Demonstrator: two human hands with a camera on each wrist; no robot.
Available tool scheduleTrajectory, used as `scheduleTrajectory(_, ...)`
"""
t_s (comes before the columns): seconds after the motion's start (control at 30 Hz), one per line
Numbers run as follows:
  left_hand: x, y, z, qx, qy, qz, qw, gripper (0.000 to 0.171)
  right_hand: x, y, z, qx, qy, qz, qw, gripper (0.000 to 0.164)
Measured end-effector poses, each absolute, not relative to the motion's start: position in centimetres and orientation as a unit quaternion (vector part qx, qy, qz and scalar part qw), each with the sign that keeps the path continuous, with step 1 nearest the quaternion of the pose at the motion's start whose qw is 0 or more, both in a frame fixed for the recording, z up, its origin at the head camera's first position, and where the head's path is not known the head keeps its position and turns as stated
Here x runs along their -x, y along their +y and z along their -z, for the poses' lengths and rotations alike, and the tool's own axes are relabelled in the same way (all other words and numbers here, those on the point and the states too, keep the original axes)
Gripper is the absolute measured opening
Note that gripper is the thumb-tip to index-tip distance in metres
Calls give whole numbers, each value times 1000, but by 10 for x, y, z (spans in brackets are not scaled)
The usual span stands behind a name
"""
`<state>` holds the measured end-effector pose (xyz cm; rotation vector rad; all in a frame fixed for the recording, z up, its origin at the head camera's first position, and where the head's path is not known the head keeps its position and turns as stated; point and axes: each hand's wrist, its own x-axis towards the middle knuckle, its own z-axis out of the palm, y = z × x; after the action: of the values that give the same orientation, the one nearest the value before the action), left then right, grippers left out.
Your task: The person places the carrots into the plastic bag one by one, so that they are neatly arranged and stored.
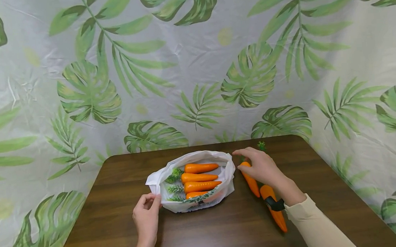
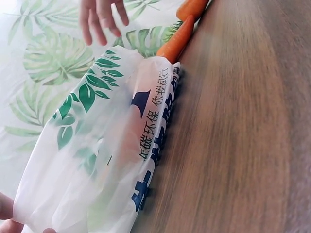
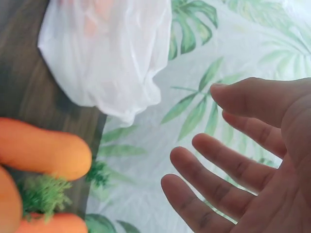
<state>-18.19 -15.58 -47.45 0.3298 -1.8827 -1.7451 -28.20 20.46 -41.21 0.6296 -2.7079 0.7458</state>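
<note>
A white plastic bag [image 1: 227, 191] with printed leaves lies open on the table, and several orange carrots [image 1: 201, 177] with green tops lie side by side inside it. At the bag's left rim my left hand [image 1: 147, 215] pinches the plastic between thumb and fingers. My right hand [image 1: 260, 165] hovers just right of the bag, fingers spread and holding nothing in the right wrist view. Under and beside it lie a loose carrot [image 1: 250, 180] and a nearer carrot [image 1: 279, 218], partly covered by the wrist strap. The right wrist view shows carrot ends [image 3: 53, 150] below the bag.
The dark wooden table [image 1: 205, 236] has rounded far corners. Behind it hangs a pale sheet [image 1: 201, 63] printed with green leaves. A green carrot top [image 1: 261, 146] shows near the far edge, beyond my right hand.
</note>
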Motion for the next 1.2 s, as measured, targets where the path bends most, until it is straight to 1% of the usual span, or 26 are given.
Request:
scheduleTrajectory(0.27,183,-157,476,-127,-698,651,268,11,268,227,430,-197,-938,-252,135,46)
scheduleTrajectory(0.47,185,-158,479,-132,-696,655,263,11,253,243,445,-163,-941,-276,108,49)
scheduleTrajectory(0.7,201,-169,510,-133,-689,660,268,15,242,255,461,-140,-942,-286,107,48)
scheduleTrajectory(0.8,200,-168,507,-138,-687,663,266,14,240,258,465,-136,-942,-290,105,47)
scheduleTrajectory(1.03,187,-161,483,-128,-686,668,259,12,237,267,477,-120,-943,-295,92,43)
scheduleTrajectory(1.2,193,-166,494,-125,-678,676,262,13,238,273,481,-114,-945,-292,89,41)
